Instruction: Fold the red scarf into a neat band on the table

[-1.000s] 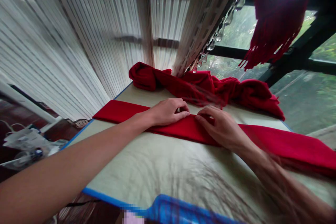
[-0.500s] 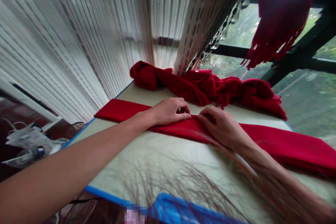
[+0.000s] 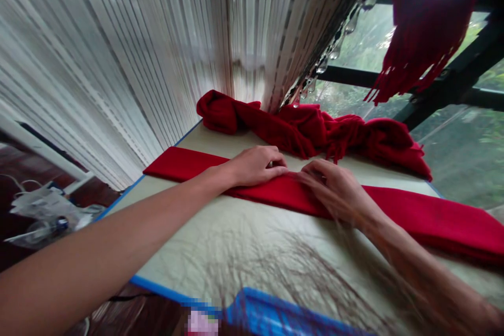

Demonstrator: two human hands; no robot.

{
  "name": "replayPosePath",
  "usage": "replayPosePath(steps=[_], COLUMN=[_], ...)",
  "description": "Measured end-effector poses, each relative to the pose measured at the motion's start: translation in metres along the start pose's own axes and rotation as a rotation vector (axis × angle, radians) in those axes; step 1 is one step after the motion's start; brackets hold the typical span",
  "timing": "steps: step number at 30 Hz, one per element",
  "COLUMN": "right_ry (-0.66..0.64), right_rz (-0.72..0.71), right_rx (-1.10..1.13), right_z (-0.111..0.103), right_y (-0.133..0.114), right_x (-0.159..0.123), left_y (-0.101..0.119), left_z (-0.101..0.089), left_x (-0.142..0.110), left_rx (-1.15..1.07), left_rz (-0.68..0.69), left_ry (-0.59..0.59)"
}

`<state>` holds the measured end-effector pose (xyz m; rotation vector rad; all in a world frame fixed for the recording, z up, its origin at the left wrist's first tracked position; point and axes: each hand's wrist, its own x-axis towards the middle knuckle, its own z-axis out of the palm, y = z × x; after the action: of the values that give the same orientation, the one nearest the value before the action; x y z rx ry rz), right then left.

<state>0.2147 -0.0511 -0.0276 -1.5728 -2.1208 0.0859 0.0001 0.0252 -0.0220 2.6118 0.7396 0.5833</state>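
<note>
Since a second ago the right hand (image 3: 334, 191) has flattened from a pinch, fingers now spread on the folded red scarf (image 3: 413, 215) that lies as a long strip across the desk (image 3: 236, 241). Beside it the left hand (image 3: 255, 165) rests curled, fingertips pressing the same strip without gripping it. Smoothing probably goes best with both palms flat and edges kept aligned. Behind the strip lies a crumpled red scarf (image 3: 315, 128). No writing is readable.
</note>
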Motion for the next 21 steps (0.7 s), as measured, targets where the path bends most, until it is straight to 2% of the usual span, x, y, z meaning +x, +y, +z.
replayPosePath(steps=[5,15,21], right_ry=[-0.044,-0.036,-0.079], right_rz=[0.052,0.042,0.034], right_rx=[0.055,0.054,0.077], right_z=[0.0004,0.0008,0.0], right_y=[0.0013,0.0024,0.0024], right_x=[0.0003,-0.0001,0.0017], left_y=[-0.0011,0.0007,0.0016], left_z=[0.0004,-0.0009,-0.0014], left_x=[0.0004,-0.0003,-0.0006], left_rx=[-0.017,-0.025,-0.024], left_rz=[0.001,0.003,-0.003], left_ry=[-0.006,-0.003,-0.011])
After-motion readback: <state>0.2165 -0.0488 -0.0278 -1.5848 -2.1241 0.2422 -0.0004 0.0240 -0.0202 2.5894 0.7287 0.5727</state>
